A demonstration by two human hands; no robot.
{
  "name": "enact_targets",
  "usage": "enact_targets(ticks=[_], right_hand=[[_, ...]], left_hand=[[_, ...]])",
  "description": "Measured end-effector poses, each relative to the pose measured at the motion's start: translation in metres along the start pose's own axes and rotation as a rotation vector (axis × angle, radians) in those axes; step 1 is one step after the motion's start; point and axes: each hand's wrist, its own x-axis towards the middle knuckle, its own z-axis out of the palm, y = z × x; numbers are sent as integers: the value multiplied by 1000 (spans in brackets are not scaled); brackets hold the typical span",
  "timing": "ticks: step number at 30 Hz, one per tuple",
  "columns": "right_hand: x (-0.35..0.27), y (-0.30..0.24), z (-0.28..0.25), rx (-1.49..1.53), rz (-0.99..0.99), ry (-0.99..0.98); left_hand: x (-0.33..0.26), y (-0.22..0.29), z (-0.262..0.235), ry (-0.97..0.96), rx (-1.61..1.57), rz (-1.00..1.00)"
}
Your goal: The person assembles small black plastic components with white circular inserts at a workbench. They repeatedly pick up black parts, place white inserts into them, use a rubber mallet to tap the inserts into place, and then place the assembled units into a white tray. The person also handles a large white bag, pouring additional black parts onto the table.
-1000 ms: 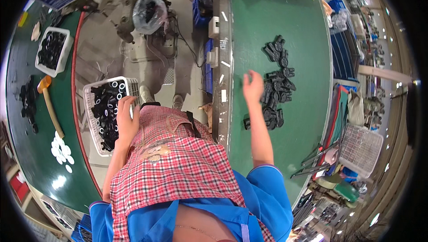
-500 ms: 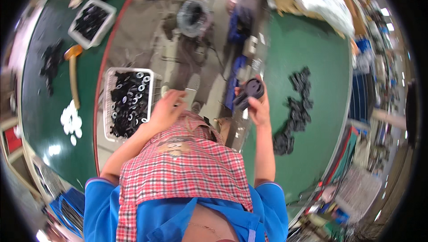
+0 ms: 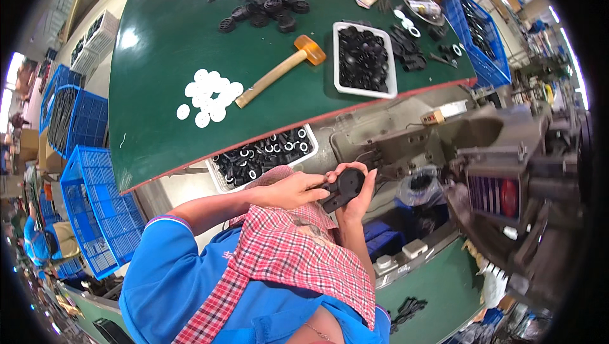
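Note:
A black plastic part [image 3: 348,185] with a round, disc-like end and a short arm is between my two hands, just in front of the checked apron. My right hand [image 3: 363,199] is closed around its round end, fingers over the top and thumb at the side. My left hand [image 3: 297,190] has its fingers closed at the other end of the part. Whether a second small piece sits under those fingertips is hidden. Just beyond my left forearm, partly under the bench edge, stands a white basket [image 3: 219,182] of black parts and pale rings.
On the green bench [image 3: 165,46] lie an orange-headed mallet [image 3: 274,77], white discs [image 3: 204,95], black round parts [image 3: 269,6] and a white tray [image 3: 392,84] of black pieces. Blue crates [image 3: 104,211] stand at left. A dark machine [image 3: 507,198] stands at right.
My view has swung left, toward the bench with the mallet. The right hand has brought the black part over to the left hand, which was empty and now grips it too.

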Motion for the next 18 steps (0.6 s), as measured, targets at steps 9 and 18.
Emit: enact_targets(ticks=[9,18], right_hand=[[69,18,15,-86,133,242],[99,-8,27,26,240,240]], left_hand=[[112,-80,-207,752,583,-65],[188,-146,-327,949,960,125]])
